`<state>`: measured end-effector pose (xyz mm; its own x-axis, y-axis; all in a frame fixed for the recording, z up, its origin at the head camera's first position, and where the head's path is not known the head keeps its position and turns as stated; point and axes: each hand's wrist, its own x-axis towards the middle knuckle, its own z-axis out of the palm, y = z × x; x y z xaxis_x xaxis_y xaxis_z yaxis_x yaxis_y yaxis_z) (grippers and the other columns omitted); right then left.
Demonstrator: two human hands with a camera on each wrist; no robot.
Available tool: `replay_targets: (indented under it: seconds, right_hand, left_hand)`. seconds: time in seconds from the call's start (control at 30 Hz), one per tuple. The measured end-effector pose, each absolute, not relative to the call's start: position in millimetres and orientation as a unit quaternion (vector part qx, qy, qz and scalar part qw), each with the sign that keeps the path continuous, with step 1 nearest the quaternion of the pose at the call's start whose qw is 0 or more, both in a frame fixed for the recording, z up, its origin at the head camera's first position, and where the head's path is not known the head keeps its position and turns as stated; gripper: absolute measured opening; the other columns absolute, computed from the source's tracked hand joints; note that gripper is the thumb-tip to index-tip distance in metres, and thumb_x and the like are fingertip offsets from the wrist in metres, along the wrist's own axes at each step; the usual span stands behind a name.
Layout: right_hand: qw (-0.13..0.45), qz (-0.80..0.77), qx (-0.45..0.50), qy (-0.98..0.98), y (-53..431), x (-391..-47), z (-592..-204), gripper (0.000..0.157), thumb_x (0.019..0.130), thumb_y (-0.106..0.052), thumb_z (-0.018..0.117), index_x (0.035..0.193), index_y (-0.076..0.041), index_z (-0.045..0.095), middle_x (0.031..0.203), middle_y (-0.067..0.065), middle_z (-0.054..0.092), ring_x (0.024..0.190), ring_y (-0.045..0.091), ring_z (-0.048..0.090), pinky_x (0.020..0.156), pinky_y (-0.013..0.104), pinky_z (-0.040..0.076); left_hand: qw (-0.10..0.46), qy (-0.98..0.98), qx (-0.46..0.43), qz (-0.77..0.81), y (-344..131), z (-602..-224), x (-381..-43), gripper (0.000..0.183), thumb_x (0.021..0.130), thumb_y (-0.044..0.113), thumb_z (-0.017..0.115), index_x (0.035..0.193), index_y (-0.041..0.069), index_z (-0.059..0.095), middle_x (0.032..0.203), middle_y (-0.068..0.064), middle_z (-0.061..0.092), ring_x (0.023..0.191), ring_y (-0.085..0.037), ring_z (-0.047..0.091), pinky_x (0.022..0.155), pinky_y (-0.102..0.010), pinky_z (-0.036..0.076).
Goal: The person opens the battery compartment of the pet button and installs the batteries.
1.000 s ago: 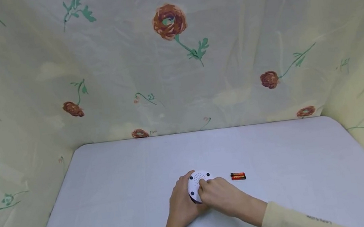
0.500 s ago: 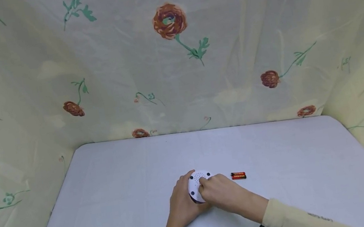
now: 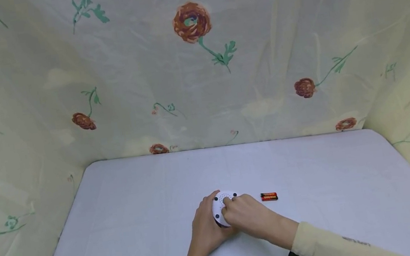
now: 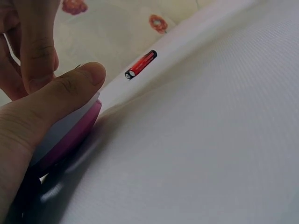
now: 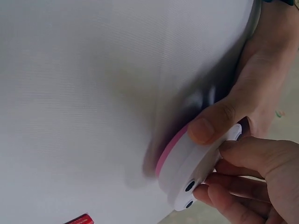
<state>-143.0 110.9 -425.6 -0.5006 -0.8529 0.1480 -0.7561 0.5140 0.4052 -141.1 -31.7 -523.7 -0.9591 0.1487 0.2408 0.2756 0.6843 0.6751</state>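
The right hand (image 3: 250, 216) has edged slightly leftward over the perforated face of the white round device (image 3: 219, 208) since the earlier frame; the left hand (image 3: 204, 227), the device and the pair of batteries (image 3: 269, 196) keep their places.

Pale cloth sheeting (image 3: 258, 56) hangs at the left, behind and at the right, printed with rust-red flowers (image 3: 192, 22) on green stems. It surrounds a white worktop (image 3: 139, 223) with rounded far corners. The device is over the near middle, its face turned up toward the head camera and dotted with dark feet; the wrist views show a pink rim. Whether it touches the worktop is hard to tell. To its right, the red-and-black batteries lie side by side on the worktop.

The left arm rises from the bottom edge, its grip curled round the device, fingers along the left side and thumb over the near rim. The right arm, in a cream sleeve (image 3: 329, 241) with small dark lettering, slants in from the lower right. Its grip is bent, thumb and fingertips on the device's face; I cannot tell whether they pinch anything.
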Motion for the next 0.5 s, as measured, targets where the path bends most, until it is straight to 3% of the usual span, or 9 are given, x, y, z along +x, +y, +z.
replay_targets:
  seconds: [0.5]
  right_hand:
    - [0.154, -0.158, 0.481, -0.849, 115.3, -142.6, -427.1, 0.009, 0.073, -0.012, 0.075, 0.078, -0.01, 0.068, 0.072, 0.0, 0.058, 0.055, 0.009, 0.053, 0.047, 0.024, 0.045]
  left_hand:
    - [0.072, -0.913, -0.11, -0.385, -30.9, -520.0, -141.0, 0.089, 0.064, 0.05, 0.08, 0.138, 0.018, 0.043, 0.119, 0.0, 0.059, 0.105, -0.016, 0.057, 0.085, -0.038, 0.048]
